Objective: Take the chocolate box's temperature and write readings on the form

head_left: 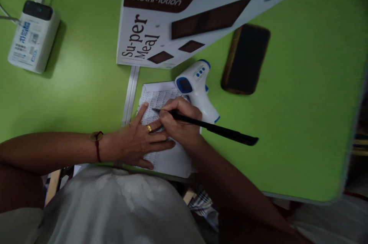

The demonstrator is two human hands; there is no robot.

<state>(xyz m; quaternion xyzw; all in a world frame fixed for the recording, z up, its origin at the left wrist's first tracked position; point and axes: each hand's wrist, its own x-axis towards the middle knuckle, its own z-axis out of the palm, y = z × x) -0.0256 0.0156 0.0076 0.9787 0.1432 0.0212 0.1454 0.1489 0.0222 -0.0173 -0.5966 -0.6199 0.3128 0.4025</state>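
A sheet of paper [172, 159] with dense rows of small handwriting lies on the green table close to my body. Flat across its left part rests my left hand [143, 138], fingers spread, a gold ring on one of them. My right hand [181, 119] is closed around a black pen [227, 132], whose tip points at the written rows; whether it touches the paper I cannot tell. Just beyond the right hand lies a white and blue infrared thermometer [198, 86], partly over the paper's upper right corner.
A large white NutriMotion box [149, 33] stands beyond the paper. To its right lies a dark phone [246, 59] with a brown case. At the far left is a white power bank [34, 38] with cables plugged in. A metal seam [130, 94] crosses the green table [301, 121].
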